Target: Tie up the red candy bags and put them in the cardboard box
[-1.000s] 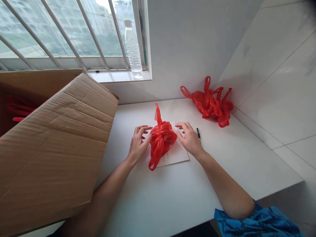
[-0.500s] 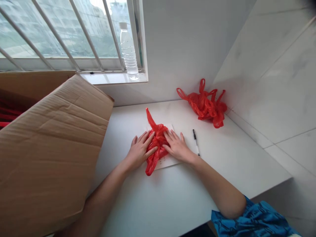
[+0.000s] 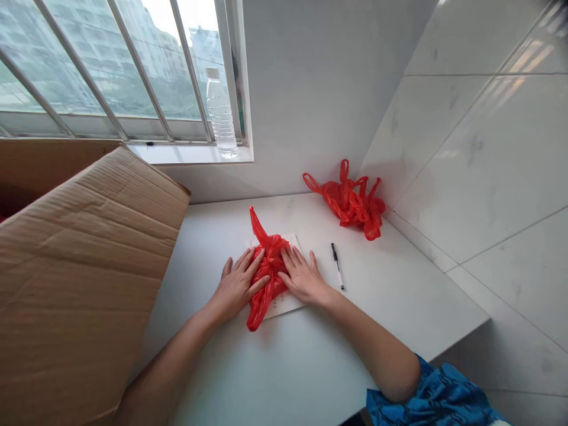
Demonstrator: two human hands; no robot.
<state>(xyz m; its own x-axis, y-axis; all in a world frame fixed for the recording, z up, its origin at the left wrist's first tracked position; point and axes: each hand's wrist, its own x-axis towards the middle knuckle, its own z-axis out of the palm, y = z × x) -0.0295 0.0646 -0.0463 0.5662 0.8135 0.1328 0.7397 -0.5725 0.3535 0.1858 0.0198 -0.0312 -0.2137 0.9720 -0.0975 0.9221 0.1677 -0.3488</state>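
Observation:
A crumpled red plastic bag (image 3: 270, 260), its handles sticking out at top and bottom, lies on a white sheet or booklet (image 3: 288, 305) with some print showing. My left hand (image 3: 239, 284) presses on the bag's left side, fingers stretched out and spread. From the other side, my right hand (image 3: 304, 277) rests on the bag's right edge with its fingers extended too. Neither hand wraps around it. To the right of my right hand lies a black-capped pen (image 3: 337, 266). What is inside the bag, if anything, is hidden.
More red plastic bags (image 3: 350, 201) sit bunched in the back corner of the white table (image 3: 248, 378). A large open cardboard box (image 3: 84, 266) fills the left side. On the windowsill stands a clear water bottle (image 3: 220, 118). Tiled wall (image 3: 501, 160) bounds the right.
The whole view has shifted, so the scene sits slightly lower and further left. Both hands keep the same place on the bag.

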